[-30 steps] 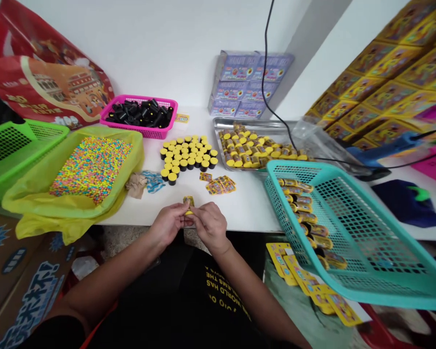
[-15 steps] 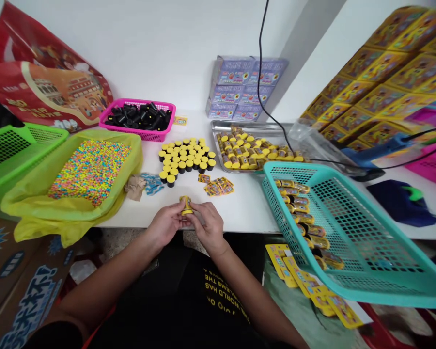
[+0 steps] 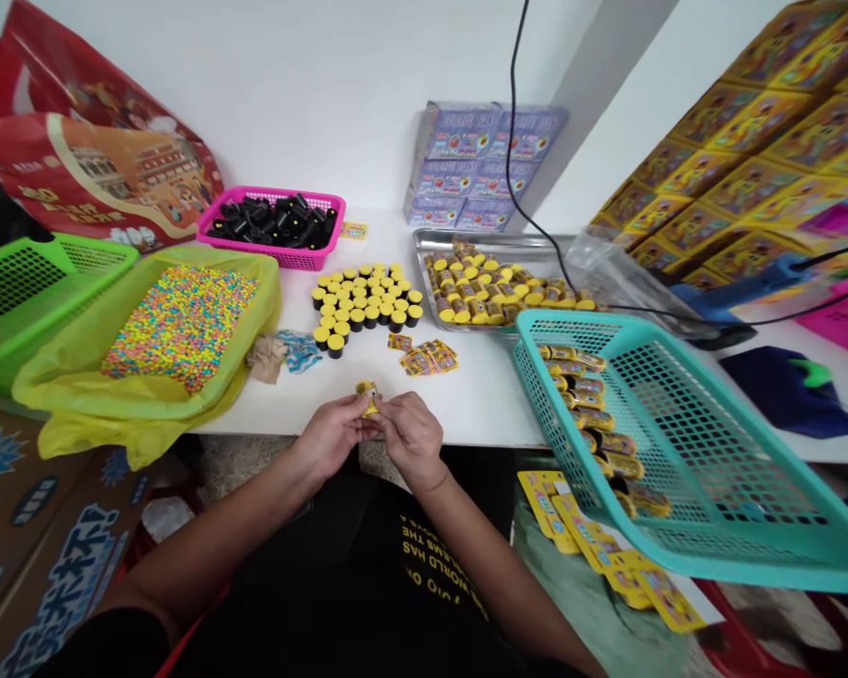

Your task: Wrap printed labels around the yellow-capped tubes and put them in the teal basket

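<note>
Over the table's front edge, my left hand (image 3: 337,431) pinches a small yellow-capped container (image 3: 367,395) with a printed label around it. My right hand (image 3: 411,431) is closed at the container's right side, its fingertips pressed against it; the fingers partly hide it. Just beyond lie a small stack of yellow printed stickers (image 3: 430,358) and one separate sticker (image 3: 399,341). Behind these stand several black containers with yellow lids (image 3: 367,299), upright in a group. A metal tray (image 3: 424,247) to their right holds labelled yellow-capped containers lying in a heap.
A turquoise basket (image 3: 685,556) with several labelled containers overhangs the table at right. Left stands a yellow-lined tub (image 3: 35,377) of coloured candy beads, beside a green basket (image 3: 63,252). A pink basket (image 3: 289,256) of black parts is behind. A black cable (image 3: 513,122) hangs over the metal tray.
My right hand has turned, its fingers curling in more tightly at the container's side. The container shows at a slightly different angle. The whole view has shifted slightly.
</note>
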`<act>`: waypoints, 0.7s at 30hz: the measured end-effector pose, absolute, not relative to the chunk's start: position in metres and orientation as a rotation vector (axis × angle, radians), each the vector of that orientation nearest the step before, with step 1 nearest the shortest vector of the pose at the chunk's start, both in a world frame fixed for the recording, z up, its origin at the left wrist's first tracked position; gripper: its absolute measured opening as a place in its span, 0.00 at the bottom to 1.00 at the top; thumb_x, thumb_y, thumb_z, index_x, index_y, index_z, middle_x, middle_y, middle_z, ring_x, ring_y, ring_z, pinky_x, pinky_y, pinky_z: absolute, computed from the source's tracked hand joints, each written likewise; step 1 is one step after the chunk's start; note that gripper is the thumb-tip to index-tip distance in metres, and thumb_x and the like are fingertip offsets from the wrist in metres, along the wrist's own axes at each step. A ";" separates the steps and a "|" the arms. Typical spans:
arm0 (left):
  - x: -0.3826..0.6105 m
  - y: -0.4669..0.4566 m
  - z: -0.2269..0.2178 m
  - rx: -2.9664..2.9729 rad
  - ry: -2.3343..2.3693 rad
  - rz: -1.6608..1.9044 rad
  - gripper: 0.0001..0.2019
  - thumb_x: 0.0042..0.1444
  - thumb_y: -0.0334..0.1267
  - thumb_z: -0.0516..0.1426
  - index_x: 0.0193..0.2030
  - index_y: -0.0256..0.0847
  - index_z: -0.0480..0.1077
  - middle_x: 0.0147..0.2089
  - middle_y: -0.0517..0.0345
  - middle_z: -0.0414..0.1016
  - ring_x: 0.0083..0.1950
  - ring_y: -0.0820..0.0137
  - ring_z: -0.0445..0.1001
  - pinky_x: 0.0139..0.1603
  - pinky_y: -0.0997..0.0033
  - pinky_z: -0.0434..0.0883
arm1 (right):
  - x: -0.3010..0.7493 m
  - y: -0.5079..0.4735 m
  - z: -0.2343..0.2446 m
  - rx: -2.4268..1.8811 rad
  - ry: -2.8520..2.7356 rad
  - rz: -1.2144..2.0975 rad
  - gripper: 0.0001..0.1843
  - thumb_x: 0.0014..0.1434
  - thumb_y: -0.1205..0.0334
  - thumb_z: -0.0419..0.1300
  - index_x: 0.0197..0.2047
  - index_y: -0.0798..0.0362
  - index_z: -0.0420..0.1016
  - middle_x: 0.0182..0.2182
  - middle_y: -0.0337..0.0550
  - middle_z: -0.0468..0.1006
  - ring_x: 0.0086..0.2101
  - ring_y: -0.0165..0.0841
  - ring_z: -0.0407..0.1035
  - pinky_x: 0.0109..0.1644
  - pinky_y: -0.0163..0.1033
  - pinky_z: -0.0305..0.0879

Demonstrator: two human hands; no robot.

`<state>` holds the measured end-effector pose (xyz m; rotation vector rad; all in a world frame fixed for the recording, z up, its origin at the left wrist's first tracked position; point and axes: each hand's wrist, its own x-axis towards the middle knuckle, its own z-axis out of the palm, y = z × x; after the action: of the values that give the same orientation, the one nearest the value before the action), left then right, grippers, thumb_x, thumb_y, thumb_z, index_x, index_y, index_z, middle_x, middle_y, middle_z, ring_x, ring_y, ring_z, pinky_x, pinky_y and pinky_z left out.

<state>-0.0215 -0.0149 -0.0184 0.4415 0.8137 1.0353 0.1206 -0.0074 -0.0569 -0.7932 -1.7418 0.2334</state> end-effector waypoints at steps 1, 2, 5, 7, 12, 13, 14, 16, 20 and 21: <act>-0.022 -0.014 -0.017 0.447 0.802 1.034 0.15 0.47 0.41 0.69 0.36 0.31 0.76 0.32 0.52 0.77 0.31 0.71 0.74 0.36 0.71 0.71 | 0.121 -0.008 -0.057 -0.810 -1.736 0.235 0.08 0.61 0.67 0.60 0.42 0.49 0.79 0.29 0.43 0.77 0.31 0.35 0.70 0.35 0.44 0.70; -0.023 -0.014 -0.016 0.456 0.788 1.033 0.15 0.47 0.41 0.69 0.37 0.32 0.76 0.33 0.52 0.77 0.31 0.71 0.74 0.36 0.71 0.71 | 0.122 -0.009 -0.056 -0.835 -1.724 0.251 0.09 0.61 0.66 0.61 0.44 0.50 0.78 0.30 0.43 0.77 0.32 0.35 0.70 0.36 0.44 0.70; -0.025 -0.013 -0.012 0.481 0.754 1.033 0.13 0.49 0.39 0.68 0.37 0.34 0.75 0.35 0.53 0.77 0.33 0.71 0.75 0.37 0.70 0.72 | 0.122 -0.012 -0.050 -0.907 -1.708 0.325 0.13 0.62 0.63 0.61 0.51 0.50 0.76 0.33 0.44 0.77 0.34 0.35 0.71 0.38 0.43 0.71; -0.025 -0.013 -0.011 0.478 0.741 1.006 0.11 0.49 0.39 0.67 0.36 0.35 0.74 0.33 0.53 0.77 0.32 0.70 0.75 0.37 0.69 0.72 | 0.122 -0.014 -0.046 -0.916 -1.716 0.344 0.14 0.63 0.62 0.60 0.52 0.50 0.76 0.32 0.43 0.77 0.34 0.35 0.70 0.38 0.43 0.72; -0.020 -0.011 -0.011 0.457 0.736 0.970 0.10 0.50 0.38 0.67 0.36 0.34 0.75 0.31 0.53 0.76 0.30 0.70 0.74 0.37 0.69 0.71 | 0.126 -0.017 -0.039 -0.927 -1.688 0.295 0.11 0.63 0.65 0.59 0.48 0.51 0.78 0.30 0.43 0.77 0.32 0.35 0.71 0.36 0.43 0.71; -0.018 -0.010 -0.012 0.455 0.738 0.978 0.10 0.49 0.37 0.67 0.35 0.34 0.75 0.31 0.53 0.77 0.30 0.71 0.74 0.38 0.69 0.71 | 0.127 -0.017 -0.038 -0.928 -1.673 0.291 0.10 0.63 0.65 0.59 0.47 0.51 0.78 0.30 0.43 0.77 0.32 0.35 0.71 0.36 0.43 0.71; -0.015 -0.010 -0.012 0.453 0.734 0.982 0.10 0.49 0.37 0.67 0.35 0.33 0.76 0.32 0.53 0.77 0.31 0.71 0.74 0.39 0.69 0.71 | 0.129 -0.017 -0.038 -0.929 -1.656 0.292 0.09 0.62 0.65 0.60 0.46 0.51 0.79 0.29 0.43 0.76 0.31 0.35 0.71 0.35 0.43 0.71; -0.009 -0.010 -0.012 0.451 0.717 0.974 0.10 0.49 0.37 0.68 0.35 0.33 0.76 0.32 0.52 0.77 0.31 0.71 0.74 0.40 0.69 0.71 | 0.133 -0.017 -0.039 -0.931 -1.620 0.301 0.08 0.62 0.66 0.60 0.43 0.51 0.79 0.28 0.42 0.76 0.30 0.34 0.71 0.34 0.42 0.70; 0.001 -0.008 -0.013 0.457 0.692 0.917 0.11 0.49 0.38 0.68 0.35 0.32 0.76 0.33 0.50 0.78 0.34 0.69 0.75 0.42 0.68 0.71 | 0.142 -0.015 -0.043 -0.939 -1.574 0.304 0.06 0.61 0.67 0.60 0.40 0.51 0.79 0.26 0.40 0.74 0.29 0.33 0.69 0.32 0.40 0.69; 0.003 -0.007 -0.013 0.463 0.691 0.905 0.12 0.49 0.38 0.68 0.35 0.32 0.76 0.33 0.50 0.78 0.34 0.69 0.75 0.42 0.68 0.71 | 0.144 -0.015 -0.043 -0.946 -1.568 0.298 0.06 0.61 0.67 0.60 0.40 0.51 0.79 0.26 0.40 0.74 0.29 0.32 0.69 0.32 0.40 0.69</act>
<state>0.0028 -0.0066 -0.0130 0.4635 0.6914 0.9046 0.1441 -0.0149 -0.0435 -0.9463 -1.5678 0.2976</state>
